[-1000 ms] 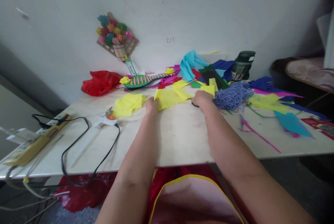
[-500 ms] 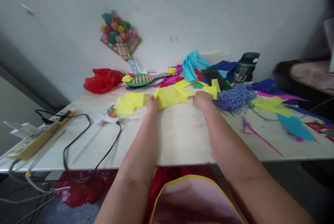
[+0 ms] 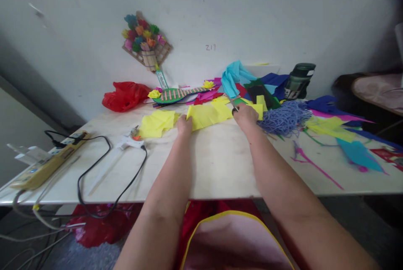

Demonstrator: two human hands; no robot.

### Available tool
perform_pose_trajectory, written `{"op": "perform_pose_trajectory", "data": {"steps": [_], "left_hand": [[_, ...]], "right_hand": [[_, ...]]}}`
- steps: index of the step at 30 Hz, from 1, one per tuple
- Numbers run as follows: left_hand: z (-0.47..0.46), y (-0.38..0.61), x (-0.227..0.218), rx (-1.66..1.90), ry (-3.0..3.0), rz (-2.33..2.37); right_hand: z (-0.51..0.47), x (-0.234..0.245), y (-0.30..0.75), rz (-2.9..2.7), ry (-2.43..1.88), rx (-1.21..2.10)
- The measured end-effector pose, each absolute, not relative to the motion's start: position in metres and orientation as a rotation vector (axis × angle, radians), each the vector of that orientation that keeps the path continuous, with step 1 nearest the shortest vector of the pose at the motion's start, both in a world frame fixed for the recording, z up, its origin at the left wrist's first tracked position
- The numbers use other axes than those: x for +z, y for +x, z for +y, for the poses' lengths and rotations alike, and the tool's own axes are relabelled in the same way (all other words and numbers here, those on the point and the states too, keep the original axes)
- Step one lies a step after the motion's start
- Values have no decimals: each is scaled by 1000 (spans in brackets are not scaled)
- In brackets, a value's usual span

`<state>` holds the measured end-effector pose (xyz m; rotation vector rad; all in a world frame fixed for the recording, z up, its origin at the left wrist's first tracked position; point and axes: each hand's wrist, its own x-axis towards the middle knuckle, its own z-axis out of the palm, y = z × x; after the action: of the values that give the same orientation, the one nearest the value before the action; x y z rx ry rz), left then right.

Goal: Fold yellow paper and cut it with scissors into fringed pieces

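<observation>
Biggest thing first: pale wall [image 3: 185,9] across the whole top of the frame, then the whitish surface [image 3: 220,169] running nearly edge to edge through the middle. Yellowish power strip [image 3: 47,165] sits at the far left with plugs in it. Flower ornament [image 3: 145,43] is up against the wall, upper left, and a crumpled red plastic bag [image 3: 126,95] lies below it. Right of center there's a tangle of blue-purple shreds [image 3: 285,118].

Main piece is the yellow strip [image 3: 209,116], lying flat smack in the center of the frame, with a separate yellow sheet [image 3: 157,123] just left of it. White glue gun [image 3: 130,142] lies left of center, cord attached. Dark green bottle [image 3: 299,81] is at upper right.

Now the hands. Right hand [image 3: 246,116], just right of center, has its grip curled around a pair of scissors, near the strip's right end. Left hand [image 3: 184,125] has a narrow grip, thumb and fingers pinched on the strip's left end. Smallest is the scissors [image 3: 234,110]: black handle, metal blade angled toward the upper left. Can't tell if the blade touches any paper.
</observation>
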<state>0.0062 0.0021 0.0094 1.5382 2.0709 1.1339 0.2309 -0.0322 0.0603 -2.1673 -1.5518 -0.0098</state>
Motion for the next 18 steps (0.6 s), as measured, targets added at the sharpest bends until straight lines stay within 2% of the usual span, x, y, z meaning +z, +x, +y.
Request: {"op": "perform_pose_trajectory", "data": {"steps": [4,12,18], "left_hand": [[0,6,12,1137,1580,2058],[0,7,14,1175,1529,2041],[5,7,7,1262,1482,2002]], "right_hand": [[-30,59,222,-1534,-1966,184],[-39,55,188,-1404,-1614,1033],[-44,51,176,-1410,-1505,1209]]}}
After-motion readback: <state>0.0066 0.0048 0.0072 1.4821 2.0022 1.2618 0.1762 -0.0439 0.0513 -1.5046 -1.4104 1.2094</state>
